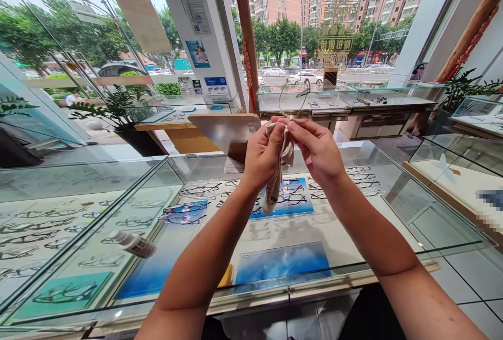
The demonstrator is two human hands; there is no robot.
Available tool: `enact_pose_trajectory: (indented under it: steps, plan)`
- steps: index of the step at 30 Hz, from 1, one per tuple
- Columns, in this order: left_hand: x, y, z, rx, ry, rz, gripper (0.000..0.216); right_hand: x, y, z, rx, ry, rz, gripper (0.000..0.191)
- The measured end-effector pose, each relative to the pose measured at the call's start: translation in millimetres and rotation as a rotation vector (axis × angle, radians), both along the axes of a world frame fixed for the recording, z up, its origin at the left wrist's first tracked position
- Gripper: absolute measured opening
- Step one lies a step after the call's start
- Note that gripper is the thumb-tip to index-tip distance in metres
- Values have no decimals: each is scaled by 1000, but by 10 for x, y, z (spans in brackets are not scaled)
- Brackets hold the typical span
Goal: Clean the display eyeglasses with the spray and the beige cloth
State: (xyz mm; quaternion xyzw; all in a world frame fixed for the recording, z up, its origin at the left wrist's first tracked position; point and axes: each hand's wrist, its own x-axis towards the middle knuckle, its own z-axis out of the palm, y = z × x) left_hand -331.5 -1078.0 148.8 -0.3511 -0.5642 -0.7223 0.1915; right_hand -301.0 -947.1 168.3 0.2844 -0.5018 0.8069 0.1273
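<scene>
A pale beige cloth [272, 196] is bunched up and pinched by my left hand [264, 155], its loose end hanging below over the glass display case [353, 227]. My right hand [320, 151] meets the left at the fingertips, thumb and fingers closed on the cloth's upper edge. Above both sets of fingertips rises a thin-framed pair of eyeglasses [307, 92]; their lower part is hidden by the fingers and cloth. A small white bottle [135, 244] is on the case's glass top, left of my forearms.
Under the glass lie several rows of eyeglass frames [200, 189] and blue display cards [283, 266]. A mirror panel with a wooden edge [223, 128] stands beyond my left hand. More display cases [377, 100] line the window. A potted plant [126, 112] stands at the left.
</scene>
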Motion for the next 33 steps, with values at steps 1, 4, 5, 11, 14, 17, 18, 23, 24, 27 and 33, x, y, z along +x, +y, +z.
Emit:
enact_pose_trajectory:
  steps: [1, 4, 5, 11, 14, 17, 18, 23, 24, 27, 33]
  plan:
    - [1, -12, 9, -21, -14, -5, 59, -9, 8, -2, 1, -1, -13, 22]
    - [-22, -72, 45, -122, -61, -58, 64, -53, 52, -7, 10, -18, -60, 28]
    - [-39, -99, 57, -152, -69, -71, 64, -69, 76, -3, 12, -27, -74, 29]
    - [-176, -280, 95, -119, -90, 16, 63, -109, 247, 64, 100, 33, -87, 14]
    - [-214, -347, 102, -101, -111, 56, 64, -110, 290, 76, 221, 38, -31, 11]
    - [-229, -379, 111, -80, -125, 71, 65, -130, 283, 49, 327, 26, 23, 10]
    - [-234, -383, 114, -71, -128, 76, 65, -142, 274, 34, 361, 27, 35, 11]
    - [-248, -392, 133, -54, -159, 31, 63, -204, 214, -37, 450, -26, 36, 14]
    - [-246, -393, 140, -55, -163, 12, 62, -212, 206, -43, 440, -48, 35, 14]
    - [-223, -400, 175, -57, -155, -49, 59, -221, 201, -40, 403, -89, 42, 15]
    - [-147, -466, 249, -107, -121, -165, 48, -206, 252, -1, 337, -117, 33, 17]
